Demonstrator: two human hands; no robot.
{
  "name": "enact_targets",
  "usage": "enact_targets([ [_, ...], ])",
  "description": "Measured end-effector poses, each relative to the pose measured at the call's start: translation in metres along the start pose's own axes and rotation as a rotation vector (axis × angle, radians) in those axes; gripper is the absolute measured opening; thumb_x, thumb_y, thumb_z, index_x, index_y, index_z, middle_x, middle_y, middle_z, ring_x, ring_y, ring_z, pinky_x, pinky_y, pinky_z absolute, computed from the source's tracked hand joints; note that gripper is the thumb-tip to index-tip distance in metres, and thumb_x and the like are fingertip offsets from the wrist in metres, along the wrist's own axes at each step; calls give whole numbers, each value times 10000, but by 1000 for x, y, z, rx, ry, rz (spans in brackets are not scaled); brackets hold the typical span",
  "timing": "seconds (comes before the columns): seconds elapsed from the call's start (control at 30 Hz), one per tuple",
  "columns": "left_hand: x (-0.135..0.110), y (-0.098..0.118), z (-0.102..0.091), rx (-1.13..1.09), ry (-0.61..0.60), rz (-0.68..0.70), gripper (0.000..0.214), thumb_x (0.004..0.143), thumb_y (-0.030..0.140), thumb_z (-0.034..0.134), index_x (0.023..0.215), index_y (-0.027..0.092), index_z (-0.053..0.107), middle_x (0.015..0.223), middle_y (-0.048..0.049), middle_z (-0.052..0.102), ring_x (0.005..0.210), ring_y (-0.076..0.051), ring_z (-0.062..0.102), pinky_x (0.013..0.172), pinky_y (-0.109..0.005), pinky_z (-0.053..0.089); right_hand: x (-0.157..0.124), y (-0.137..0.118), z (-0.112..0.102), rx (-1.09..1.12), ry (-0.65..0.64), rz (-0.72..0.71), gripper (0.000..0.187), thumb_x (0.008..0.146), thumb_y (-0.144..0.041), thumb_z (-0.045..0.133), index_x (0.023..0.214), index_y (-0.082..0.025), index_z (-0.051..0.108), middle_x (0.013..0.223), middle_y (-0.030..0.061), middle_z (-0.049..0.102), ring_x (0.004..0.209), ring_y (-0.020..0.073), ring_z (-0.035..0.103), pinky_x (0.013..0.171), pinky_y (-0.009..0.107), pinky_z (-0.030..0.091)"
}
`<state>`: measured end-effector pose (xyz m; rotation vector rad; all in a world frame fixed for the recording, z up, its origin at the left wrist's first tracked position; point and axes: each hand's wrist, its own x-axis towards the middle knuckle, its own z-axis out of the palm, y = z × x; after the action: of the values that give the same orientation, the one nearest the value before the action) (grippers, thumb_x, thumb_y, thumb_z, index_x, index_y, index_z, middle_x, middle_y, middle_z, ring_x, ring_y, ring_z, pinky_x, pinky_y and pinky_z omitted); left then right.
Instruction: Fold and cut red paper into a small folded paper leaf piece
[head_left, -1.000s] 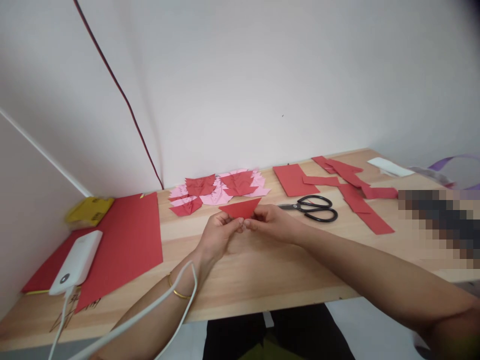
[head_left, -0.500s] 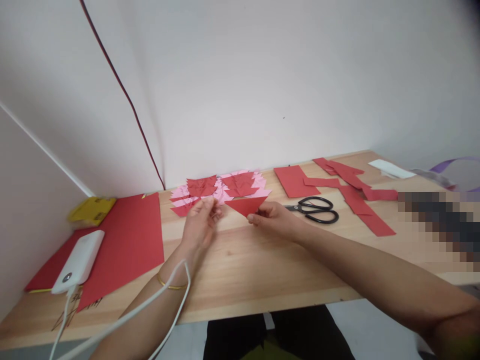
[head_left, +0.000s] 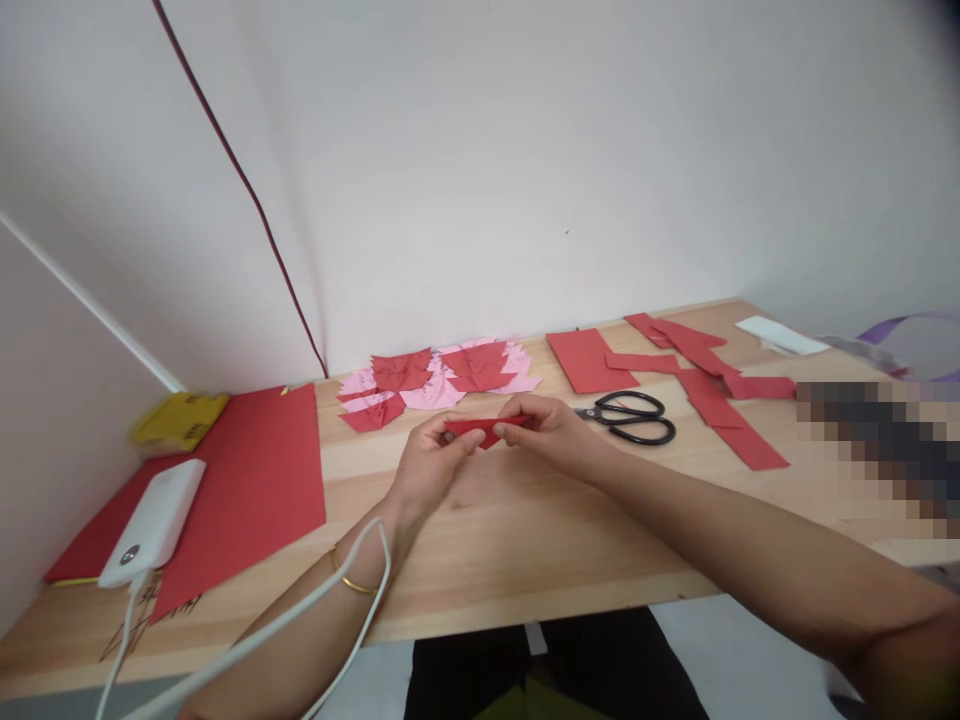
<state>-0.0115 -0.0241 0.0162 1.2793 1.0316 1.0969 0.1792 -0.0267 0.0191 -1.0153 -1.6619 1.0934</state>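
Note:
Between my two hands is a small folded piece of red paper [head_left: 487,432], held above the wooden table [head_left: 450,560]. My left hand [head_left: 439,450] pinches its left end, thumb in front. The right end is pinched by my right hand [head_left: 546,430], its fingers partly covering the paper. Just beyond my hands lie several folded red and pink paper pieces [head_left: 405,372], lined up near the wall. Black-handled scissors [head_left: 637,418] rest to the right of my right hand, their blades partly hidden behind it.
Red paper strips [head_left: 697,350] and a red rectangle of paper [head_left: 589,360] lie at the right. On the left are large red sheets [head_left: 262,490], a white power bank [head_left: 154,525] with a cable and a yellow packet [head_left: 180,425]. A white strip [head_left: 780,336] sits far right.
My left hand has moved right and taken hold of the red paper's left end. The paper, a wide triangle before, now shows as a narrower shape between both hands.

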Motion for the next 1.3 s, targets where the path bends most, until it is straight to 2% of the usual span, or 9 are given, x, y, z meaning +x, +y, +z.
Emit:
enact_targets([
  [0.1,0,9,-2,89,49,81,187,669,325,753,735,158,699,596,7,596,556,-96,503,561,-224,382,0,-1,-1,-66,-2,-44,271,797,-433,627,752,-166,635,721,22,605,651,122,518,615,253,412],
  [0.2,0,11,-3,95,42,102,170,666,315,752,714,160,700,555,19,566,519,-85,470,530,-219,353,0,-3,-2,-82,8,-54,256,808,-423,615,806,-169,647,777,37,637,682,131,545,631,257,428],
  [0.4,2,6,-2,-107,-11,-7,212,724,360,707,742,152,671,464,31,529,447,-71,436,493,-208,303,0,-9,-8,-146,12,-5,237,821,-394,597,780,-168,655,686,23,625,624,122,535,601,249,416],
  [0.53,1,6,-3,-122,-23,-49,271,746,412,680,740,142,659,463,13,550,438,-81,456,493,-212,314,0,-11,-12,-209,13,-19,240,836,-390,573,780,-172,657,721,38,655,660,139,569,624,263,434],
  [0.7,-1,8,-1,97,15,116,245,779,400,654,839,169,711,569,-2,609,506,-108,525,571,-241,409,1,-11,-11,-342,71,-260,118,816,-248,570,867,-198,663,862,69,698,810,184,617,762,326,464],
  [0.8,-5,11,4,201,-9,226,207,793,372,640,833,195,739,720,-33,661,572,-119,563,637,-264,449,0,-10,-4,-404,85,-355,100,778,-174,560,810,-204,650,819,56,699,770,173,618,733,311,466],
  [1.03,-10,11,9,267,-71,308,167,805,340,636,815,233,764,691,-49,644,776,-187,601,788,-299,455,-3,-9,8,-375,74,-314,107,738,-151,556,646,-194,592,720,29,668,677,140,584,670,269,452],
  [1.2,-8,13,4,260,-91,292,172,810,333,631,844,218,754,681,-41,652,680,-167,601,729,-298,462,-3,-12,2,-283,38,-230,147,687,-95,518,711,-183,633,739,30,671,693,138,590,622,243,441],
  [1.3,-6,16,-1,231,-46,251,182,799,354,642,797,205,746,624,-29,636,638,-154,592,706,-285,459,-2,-11,-7,-286,57,-170,145,687,-116,524,728,-181,647,748,30,672,703,141,592,653,257,450],
])
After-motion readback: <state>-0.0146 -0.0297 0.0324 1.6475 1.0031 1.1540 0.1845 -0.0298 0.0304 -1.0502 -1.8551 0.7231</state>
